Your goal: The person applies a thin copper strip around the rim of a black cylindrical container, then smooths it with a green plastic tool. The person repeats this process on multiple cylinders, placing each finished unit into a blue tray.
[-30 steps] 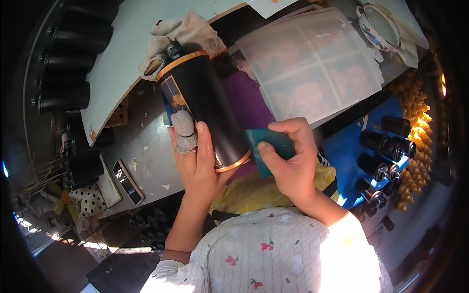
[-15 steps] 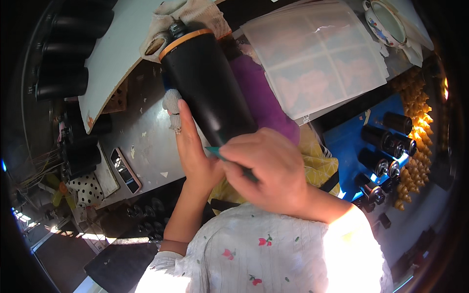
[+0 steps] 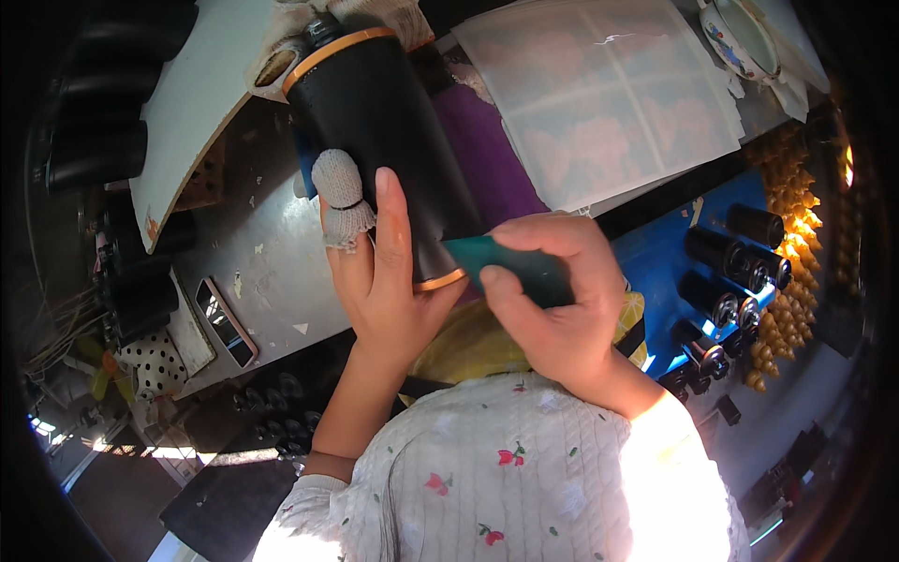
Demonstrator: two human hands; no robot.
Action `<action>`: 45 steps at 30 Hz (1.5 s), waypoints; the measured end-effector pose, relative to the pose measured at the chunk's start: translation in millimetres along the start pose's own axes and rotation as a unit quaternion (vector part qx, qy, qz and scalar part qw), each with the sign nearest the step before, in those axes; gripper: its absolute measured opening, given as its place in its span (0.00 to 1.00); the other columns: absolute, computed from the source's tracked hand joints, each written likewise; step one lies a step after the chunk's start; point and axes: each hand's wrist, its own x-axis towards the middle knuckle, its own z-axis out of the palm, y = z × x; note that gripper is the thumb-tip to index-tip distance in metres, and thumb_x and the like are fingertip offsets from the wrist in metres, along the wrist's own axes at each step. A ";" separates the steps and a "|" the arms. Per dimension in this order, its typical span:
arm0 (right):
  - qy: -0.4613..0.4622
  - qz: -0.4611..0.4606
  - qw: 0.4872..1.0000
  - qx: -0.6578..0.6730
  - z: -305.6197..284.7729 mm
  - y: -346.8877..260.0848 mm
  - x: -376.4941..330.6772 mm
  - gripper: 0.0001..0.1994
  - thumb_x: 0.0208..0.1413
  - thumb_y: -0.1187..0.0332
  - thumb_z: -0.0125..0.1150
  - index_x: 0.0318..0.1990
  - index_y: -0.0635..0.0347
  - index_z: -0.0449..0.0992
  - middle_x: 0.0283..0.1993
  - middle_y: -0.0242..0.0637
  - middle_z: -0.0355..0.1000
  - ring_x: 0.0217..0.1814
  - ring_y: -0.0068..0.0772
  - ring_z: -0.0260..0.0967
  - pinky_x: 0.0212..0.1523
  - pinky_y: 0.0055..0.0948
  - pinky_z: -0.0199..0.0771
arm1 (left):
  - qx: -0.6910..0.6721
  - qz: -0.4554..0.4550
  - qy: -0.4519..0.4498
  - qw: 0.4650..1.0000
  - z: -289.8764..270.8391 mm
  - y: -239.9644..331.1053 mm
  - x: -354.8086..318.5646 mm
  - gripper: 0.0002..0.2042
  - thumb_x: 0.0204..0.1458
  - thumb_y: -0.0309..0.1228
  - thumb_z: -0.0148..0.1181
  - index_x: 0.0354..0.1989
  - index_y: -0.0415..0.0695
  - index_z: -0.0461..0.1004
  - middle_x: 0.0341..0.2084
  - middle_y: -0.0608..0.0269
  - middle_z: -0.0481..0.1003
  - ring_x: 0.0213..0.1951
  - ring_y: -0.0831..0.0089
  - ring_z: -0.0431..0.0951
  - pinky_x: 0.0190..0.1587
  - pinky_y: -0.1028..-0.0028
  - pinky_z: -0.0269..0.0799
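Observation:
A large black cylinder with copper-coloured bands at both ends lies tilted in front of me. My left hand rests against its near left side, fingers stretched out and apart, thumb by the near band. A grey knitted cover, tied with a dark band, sits on one of its fingers. My right hand pinches a green, flat scraper between thumb and fingers. The scraper's pointed corner is at the cylinder's near right side; whether it touches, I cannot tell. Purple cloth lies beside the cylinder.
Translucent sheets are stacked at the far right, near an enamel pot. A blue board carries several black cylinders. On the left are a phone, a white board and more black cylinders.
My right hand has moved right, off the cylinder's near end, showing more of the green scraper. My left fingers have spread, and the cylinder appears shifted slightly left.

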 end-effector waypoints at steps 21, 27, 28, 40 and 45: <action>-0.018 0.100 0.995 -0.026 -21.0 10.0 -6.6 0.14 0.51 0.85 0.64 0.45 0.64 0.74 0.45 0.36 0.72 0.46 0.22 0.71 0.46 0.21 0.71 | -0.300 -0.091 -0.024 0.949 21.0 -35.9 -25.1 0.58 0.52 0.66 0.57 0.75 0.30 0.39 0.72 0.43 0.54 0.74 0.50 0.52 0.76 0.52 0.28; 0.024 0.146 0.987 -0.068 -26.0 8.2 -2.4 0.13 0.51 0.79 0.64 0.45 0.61 0.76 0.42 0.41 0.77 0.44 0.39 0.78 0.47 0.30 0.75 | -0.465 -0.305 0.004 0.831 0.7 -15.5 41.8 0.55 0.48 0.53 0.71 0.75 0.36 0.43 0.69 0.49 0.55 0.68 0.60 0.58 0.70 0.63 0.50; 0.033 0.166 0.985 -0.029 -31.2 9.8 -2.1 0.12 0.53 0.78 0.63 0.45 0.62 0.75 0.41 0.37 0.77 0.44 0.31 0.76 0.48 0.29 0.73 | -0.477 -0.332 0.004 0.814 -2.1 -16.1 48.8 0.54 0.47 0.48 0.74 0.75 0.37 0.44 0.68 0.49 0.56 0.67 0.60 0.59 0.70 0.64 0.52; -0.152 -0.201 0.946 -0.205 -83.2 -96.1 57.9 0.16 0.45 0.56 0.69 0.35 0.58 0.79 0.25 0.42 0.74 0.31 0.50 0.74 0.30 0.46 0.71 | -0.243 0.048 0.032 0.968 2.7 15.4 -3.7 0.57 0.44 0.36 0.75 0.75 0.36 0.37 0.70 0.40 0.49 0.69 0.51 0.59 0.67 0.52 0.59; 0.139 -0.232 0.948 -0.167 -149.6 -85.7 -44.9 0.10 0.47 0.62 0.70 0.33 0.55 0.77 0.23 0.33 0.73 0.26 0.37 0.73 0.29 0.35 0.73 | -0.366 0.216 -0.049 0.904 -11.6 67.1 24.6 0.59 0.48 0.57 0.67 0.76 0.36 0.35 0.71 0.32 0.51 0.70 0.41 0.57 0.70 0.48 0.54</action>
